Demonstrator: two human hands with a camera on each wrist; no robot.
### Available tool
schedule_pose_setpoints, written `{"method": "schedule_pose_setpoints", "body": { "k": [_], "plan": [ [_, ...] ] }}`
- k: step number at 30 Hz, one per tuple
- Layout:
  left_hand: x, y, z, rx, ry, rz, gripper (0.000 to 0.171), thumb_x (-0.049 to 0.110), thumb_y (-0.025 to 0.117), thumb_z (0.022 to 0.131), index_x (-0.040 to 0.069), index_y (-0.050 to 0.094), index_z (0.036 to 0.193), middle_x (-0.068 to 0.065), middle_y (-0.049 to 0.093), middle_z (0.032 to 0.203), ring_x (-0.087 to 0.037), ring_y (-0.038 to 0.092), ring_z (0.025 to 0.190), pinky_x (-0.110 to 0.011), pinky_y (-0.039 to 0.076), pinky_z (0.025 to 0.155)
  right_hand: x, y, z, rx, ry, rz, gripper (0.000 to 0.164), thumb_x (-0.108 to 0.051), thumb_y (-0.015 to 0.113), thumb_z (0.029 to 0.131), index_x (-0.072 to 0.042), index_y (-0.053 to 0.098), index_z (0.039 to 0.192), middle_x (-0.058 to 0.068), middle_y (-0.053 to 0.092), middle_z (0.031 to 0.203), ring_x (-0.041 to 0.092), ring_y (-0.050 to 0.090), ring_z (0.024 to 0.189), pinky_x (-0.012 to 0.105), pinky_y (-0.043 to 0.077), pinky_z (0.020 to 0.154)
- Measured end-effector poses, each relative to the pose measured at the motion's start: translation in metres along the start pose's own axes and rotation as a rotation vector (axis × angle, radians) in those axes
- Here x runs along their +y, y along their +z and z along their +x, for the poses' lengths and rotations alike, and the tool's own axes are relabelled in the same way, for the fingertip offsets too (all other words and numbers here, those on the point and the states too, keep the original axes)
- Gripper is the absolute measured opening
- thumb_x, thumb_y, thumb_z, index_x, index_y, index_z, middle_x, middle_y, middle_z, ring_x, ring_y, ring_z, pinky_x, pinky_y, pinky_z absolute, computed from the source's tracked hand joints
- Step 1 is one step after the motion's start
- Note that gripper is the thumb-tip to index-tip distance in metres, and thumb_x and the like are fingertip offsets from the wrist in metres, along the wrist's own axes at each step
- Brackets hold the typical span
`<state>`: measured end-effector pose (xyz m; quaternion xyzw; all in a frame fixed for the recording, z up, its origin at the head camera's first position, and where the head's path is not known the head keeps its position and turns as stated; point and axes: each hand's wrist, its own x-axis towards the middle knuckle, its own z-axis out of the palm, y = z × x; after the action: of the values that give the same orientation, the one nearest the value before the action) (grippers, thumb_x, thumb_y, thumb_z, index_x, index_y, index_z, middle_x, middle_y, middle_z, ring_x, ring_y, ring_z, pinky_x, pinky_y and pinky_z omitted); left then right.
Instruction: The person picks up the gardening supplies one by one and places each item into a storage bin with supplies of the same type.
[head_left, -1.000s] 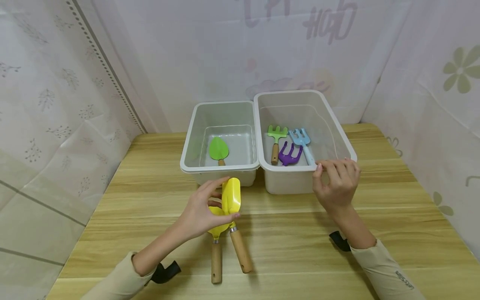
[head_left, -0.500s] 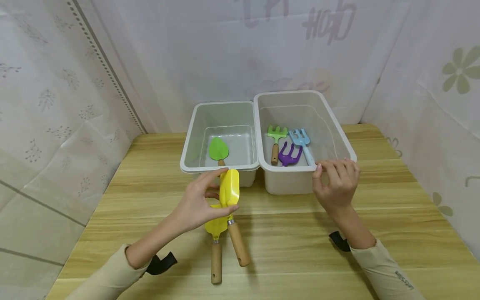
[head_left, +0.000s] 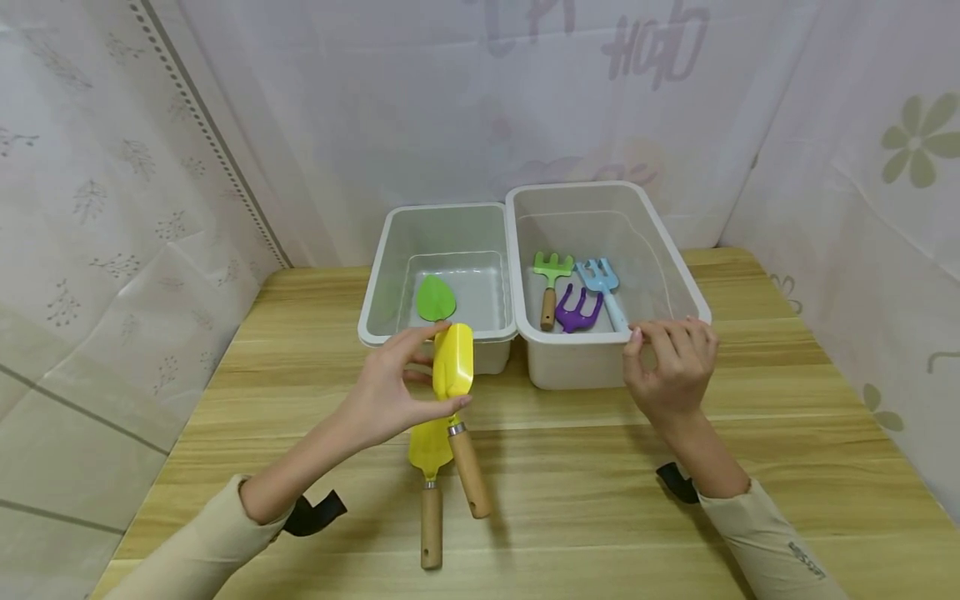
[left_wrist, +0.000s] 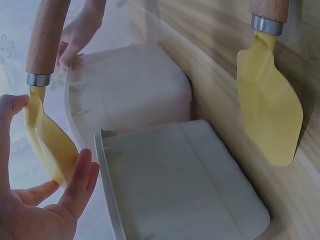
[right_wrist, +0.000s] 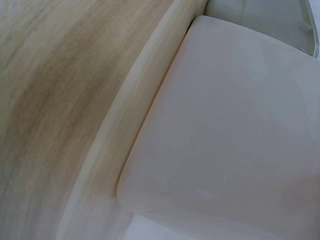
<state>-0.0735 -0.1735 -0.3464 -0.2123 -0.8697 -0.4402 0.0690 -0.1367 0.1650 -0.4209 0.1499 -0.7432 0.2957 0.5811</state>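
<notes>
My left hand (head_left: 390, 387) pinches a yellow hand trowel (head_left: 454, 360) by its blade, between thumb and fingertips. Its wooden handle slants down toward me, and the trowel hangs above the table in front of the left bin (head_left: 371, 308). In the left wrist view the thumb and fingers span the blade (left_wrist: 50, 142). A second yellow trowel (head_left: 431, 450) lies on the table below, partly hidden by the held one. My right hand (head_left: 671, 371) grips the front rim of the right bin (head_left: 577, 362) near its corner.
Inside the left bin lies a green trowel (head_left: 436, 298). The right bin holds a green hand fork (head_left: 552, 268), a purple fork (head_left: 577, 315) and a light blue fork (head_left: 600, 279). Both bins stand side by side on the wooden table (head_left: 300, 350), with a curtain (head_left: 337, 125) behind.
My left hand has lifted the pinched trowel and carried it forward, up to the left bin's front rim. The right hand stays on the right bin's rim.
</notes>
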Motion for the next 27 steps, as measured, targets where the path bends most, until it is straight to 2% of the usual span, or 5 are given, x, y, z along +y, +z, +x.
{"method": "schedule_pose_setpoints", "body": {
  "k": [4, 8, 13, 20, 27],
  "plan": [
    [0.0, -0.003, 0.003, -0.005, -0.041, -0.008, 0.085, 0.016, 0.096, 0.074, 0.006, 0.056, 0.149, -0.018, 0.065, 0.136, -0.031, 0.078, 0.098, -0.037, 0.066, 0.081, -0.001, 0.0, 0.001, 0.003, 0.005, -0.005, 0.029, -0.016, 0.059, 0.092, 0.004, 0.074, 0.08, 0.023, 0.07, 0.075, 0.045, 0.061, 0.081, 0.058, 0.042, 0.089],
    [0.001, -0.005, 0.007, -0.015, -0.069, -0.035, 0.084, 0.014, 0.096, 0.075, 0.005, 0.056, 0.149, -0.019, 0.064, 0.137, -0.033, 0.077, 0.101, -0.034, 0.066, 0.084, -0.001, 0.0, 0.003, 0.009, 0.013, -0.004, 0.028, -0.016, 0.059, 0.091, 0.004, 0.074, 0.078, 0.022, 0.07, 0.074, 0.044, 0.06, 0.08, 0.058, 0.04, 0.086],
    [0.002, -0.009, 0.013, -0.021, -0.079, -0.032, 0.084, 0.013, 0.095, 0.076, 0.004, 0.055, 0.149, -0.02, 0.063, 0.135, -0.033, 0.076, 0.101, -0.031, 0.066, 0.081, -0.001, 0.001, 0.004, 0.018, 0.015, -0.004, 0.028, -0.016, 0.059, 0.09, 0.004, 0.073, 0.076, 0.022, 0.07, 0.072, 0.044, 0.059, 0.079, 0.057, 0.039, 0.085],
    [0.003, -0.015, 0.02, -0.03, -0.078, -0.02, 0.084, 0.014, 0.095, 0.076, 0.004, 0.055, 0.149, -0.02, 0.063, 0.136, -0.033, 0.076, 0.1, -0.036, 0.066, 0.08, -0.002, 0.003, 0.004, 0.035, 0.024, -0.004, 0.027, -0.015, 0.059, 0.089, 0.003, 0.072, 0.073, 0.022, 0.068, 0.07, 0.044, 0.058, 0.077, 0.057, 0.038, 0.084],
    [0.004, -0.02, 0.026, -0.025, -0.073, -0.013, 0.083, 0.015, 0.095, 0.076, 0.005, 0.056, 0.149, -0.018, 0.062, 0.138, -0.033, 0.074, 0.1, -0.033, 0.066, 0.081, -0.003, 0.003, 0.004, 0.036, 0.036, -0.026, 0.029, -0.016, 0.058, 0.089, 0.004, 0.071, 0.073, 0.023, 0.068, 0.069, 0.045, 0.059, 0.077, 0.059, 0.039, 0.084]
  ]
}}
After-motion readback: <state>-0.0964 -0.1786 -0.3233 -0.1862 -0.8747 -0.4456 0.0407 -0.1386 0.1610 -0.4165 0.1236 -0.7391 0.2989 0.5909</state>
